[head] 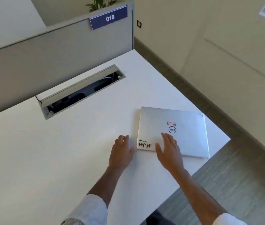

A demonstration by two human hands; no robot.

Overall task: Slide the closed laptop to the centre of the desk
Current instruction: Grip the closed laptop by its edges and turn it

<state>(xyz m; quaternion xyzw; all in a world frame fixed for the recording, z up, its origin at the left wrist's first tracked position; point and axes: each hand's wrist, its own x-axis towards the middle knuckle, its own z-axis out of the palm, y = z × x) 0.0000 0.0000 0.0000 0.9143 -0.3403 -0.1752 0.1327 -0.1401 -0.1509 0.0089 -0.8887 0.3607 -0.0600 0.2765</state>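
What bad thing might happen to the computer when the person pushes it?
The laptop lies close to the desk's right edge, so a push the wrong way might tip it onto the floor. The right hand lies flat on the smooth lid, gripping nothing, so it may slip. The left hand sits right beside the laptop's left edge, so its fingers might get bumped. A long slide could also reach the open cable tray.

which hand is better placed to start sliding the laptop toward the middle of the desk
Right. The right hand lies flat on the closed laptop lid, probably able to drag it leftward. The left hand rests on the bare desk beside the laptop's left edge.
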